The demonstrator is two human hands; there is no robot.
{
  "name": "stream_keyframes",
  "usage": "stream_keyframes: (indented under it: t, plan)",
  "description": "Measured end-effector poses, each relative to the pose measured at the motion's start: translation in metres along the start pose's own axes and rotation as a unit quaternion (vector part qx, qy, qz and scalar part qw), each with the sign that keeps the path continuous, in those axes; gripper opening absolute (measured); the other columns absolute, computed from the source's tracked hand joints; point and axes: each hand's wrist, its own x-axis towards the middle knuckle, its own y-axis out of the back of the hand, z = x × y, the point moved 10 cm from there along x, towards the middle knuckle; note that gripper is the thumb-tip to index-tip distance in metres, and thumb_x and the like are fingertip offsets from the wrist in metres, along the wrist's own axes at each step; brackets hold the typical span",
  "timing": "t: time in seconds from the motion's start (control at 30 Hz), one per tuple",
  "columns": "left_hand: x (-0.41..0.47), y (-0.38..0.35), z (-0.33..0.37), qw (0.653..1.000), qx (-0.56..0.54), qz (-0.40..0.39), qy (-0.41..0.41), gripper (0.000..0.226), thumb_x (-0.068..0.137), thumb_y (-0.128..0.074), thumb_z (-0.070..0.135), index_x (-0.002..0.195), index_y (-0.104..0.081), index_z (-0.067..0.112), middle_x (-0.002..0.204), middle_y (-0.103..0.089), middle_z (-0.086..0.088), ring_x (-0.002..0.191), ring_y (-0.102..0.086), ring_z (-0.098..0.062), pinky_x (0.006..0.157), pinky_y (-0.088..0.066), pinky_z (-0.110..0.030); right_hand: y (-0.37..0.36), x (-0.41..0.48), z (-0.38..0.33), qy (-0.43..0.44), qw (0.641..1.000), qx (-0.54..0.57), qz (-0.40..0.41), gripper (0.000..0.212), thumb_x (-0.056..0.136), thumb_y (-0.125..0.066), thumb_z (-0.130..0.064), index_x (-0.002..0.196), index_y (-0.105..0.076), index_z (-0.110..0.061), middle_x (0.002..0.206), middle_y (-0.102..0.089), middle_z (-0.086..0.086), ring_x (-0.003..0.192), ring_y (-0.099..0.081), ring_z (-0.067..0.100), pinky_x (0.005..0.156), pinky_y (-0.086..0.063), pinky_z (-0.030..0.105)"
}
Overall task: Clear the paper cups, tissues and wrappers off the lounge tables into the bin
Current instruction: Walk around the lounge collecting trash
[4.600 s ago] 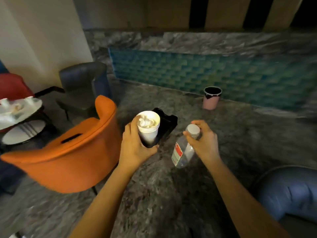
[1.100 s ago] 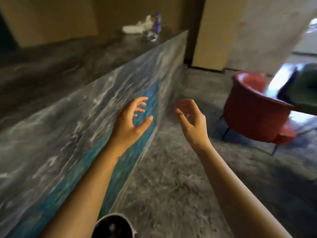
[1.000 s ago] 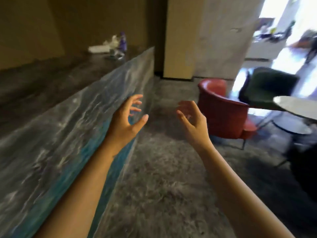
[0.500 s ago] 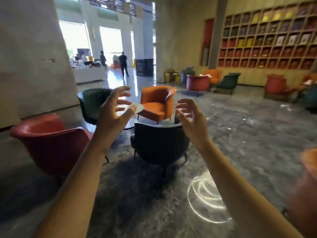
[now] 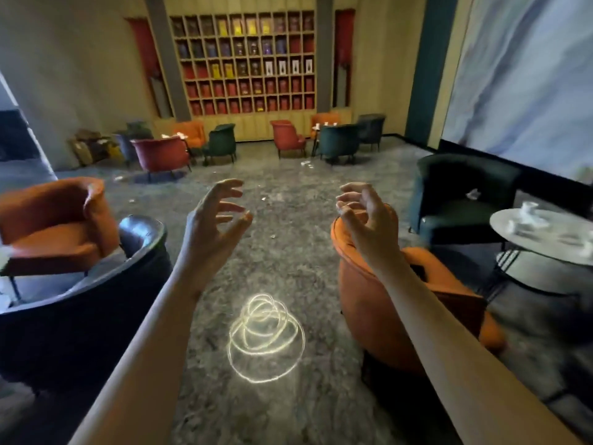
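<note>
Both hands are raised in front of me and hold nothing. My left hand (image 5: 215,221) has its fingers spread and loosely bent. My right hand (image 5: 367,213) hovers over the back of an orange armchair (image 5: 378,303), fingers loosely curled. A round white table (image 5: 545,240) at the right edge carries white paper cups (image 5: 528,208) and crumpled tissues, an arm's length beyond my right hand. Small scraps of litter (image 5: 306,164) lie on the floor farther off. No bin is in view.
A dark armchair (image 5: 77,303) stands close on my left, with an orange one (image 5: 54,223) behind it. A dark green armchair (image 5: 459,197) sits beside the round table. Between the chairs runs grey carpet with a ring-shaped light spot (image 5: 264,342). More chairs line the far shelf wall (image 5: 245,62).
Earlier my left hand held stacked cups and my right a bottle near a bin; both hands are now bare. The view has swung from the marble counter round to the lounge seating.
</note>
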Motion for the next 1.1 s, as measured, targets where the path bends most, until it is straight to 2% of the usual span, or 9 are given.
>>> stream_keyframes:
  t: [0.1,0.23,0.43,0.6,0.67,0.83,0.97,1.1]
  plan:
    - [0.009,-0.031,-0.011,0.999,-0.013,-0.029,0.001,0.049,0.071,-0.059,0.044,0.117,-0.052,0.027,0.111,-0.059,0.002,0.089,-0.061,-0.014,0.08,-0.049,-0.035,0.015,0.002,0.024,-0.02,0.999,-0.021,0.013,0.023,0.088,-0.058,-0.019,0.109,-0.054,-0.011,0.094,-0.06,-0.007,0.08,-0.055,-0.015,0.067,-0.041,0.003]
    - [0.018,-0.05,-0.03,0.999,-0.015,-0.052,-0.001,0.056,0.074,-0.058,0.045,0.122,-0.052,0.017,0.113,-0.06,0.0,0.091,-0.062,-0.013,0.079,-0.05,-0.031,0.009,0.01,0.041,-0.022,0.999,-0.038,0.013,0.034,0.084,-0.051,-0.031,0.11,-0.054,-0.01,0.094,-0.06,-0.005,0.078,-0.055,-0.012,0.066,-0.042,0.004]
    - [0.031,-0.046,-0.071,0.999,-0.01,-0.039,0.028,0.051,0.074,-0.058,0.043,0.119,-0.053,0.02,0.112,-0.062,-0.003,0.092,-0.062,-0.014,0.081,-0.051,-0.036,-0.026,0.027,0.071,-0.045,0.999,-0.026,-0.01,0.034,0.08,-0.052,-0.031,0.109,-0.056,-0.012,0.092,-0.059,-0.011,0.078,-0.055,-0.011,0.068,-0.042,0.007]
    - [0.045,-0.03,-0.128,0.997,0.005,-0.029,0.067,0.053,0.073,-0.057,0.045,0.118,-0.055,0.017,0.111,-0.062,-0.003,0.094,-0.062,-0.015,0.083,-0.05,-0.033,-0.084,0.048,0.107,-0.067,0.997,-0.008,-0.047,0.031,0.08,-0.052,-0.032,0.107,-0.055,-0.018,0.094,-0.061,-0.008,0.083,-0.058,-0.001,0.077,-0.048,0.027]
    - [0.056,-0.025,-0.156,0.996,0.02,-0.031,0.079,0.05,0.075,-0.058,0.043,0.118,-0.055,0.018,0.111,-0.062,-0.002,0.095,-0.063,-0.017,0.084,-0.05,-0.036,-0.113,0.06,0.125,-0.074,0.995,-0.002,-0.061,0.029,0.08,-0.052,-0.032,0.107,-0.054,-0.02,0.094,-0.061,-0.009,0.083,-0.059,0.003,0.078,-0.049,0.031]
    - [0.111,-0.013,-0.239,0.995,0.038,-0.023,0.084,0.039,0.078,-0.06,0.028,0.116,-0.056,0.018,0.109,-0.063,0.001,0.094,-0.063,-0.014,0.085,-0.051,-0.038,-0.191,0.112,0.178,-0.082,0.994,0.012,-0.074,0.037,0.076,-0.052,-0.043,0.106,-0.054,-0.021,0.093,-0.061,-0.012,0.08,-0.058,-0.003,0.072,-0.046,0.018]
    - [0.18,-0.004,-0.317,0.996,0.038,-0.021,0.081,0.039,0.078,-0.061,0.028,0.116,-0.056,0.019,0.108,-0.063,0.001,0.094,-0.063,-0.013,0.087,-0.051,-0.038,-0.252,0.172,0.23,-0.088,0.993,0.018,-0.072,0.03,0.078,-0.052,-0.034,0.104,-0.055,-0.021,0.094,-0.061,-0.009,0.078,-0.057,-0.006,0.069,-0.044,0.012]
    - [0.261,0.002,-0.396,0.995,0.043,-0.028,0.09,0.04,0.077,-0.061,0.03,0.116,-0.056,0.022,0.108,-0.063,0.002,0.094,-0.062,-0.013,0.087,-0.051,-0.04,-0.307,0.242,0.284,-0.104,0.992,0.008,-0.065,0.034,0.078,-0.052,-0.033,0.107,-0.056,-0.017,0.095,-0.061,-0.007,0.08,-0.057,-0.002,0.073,-0.045,0.019]
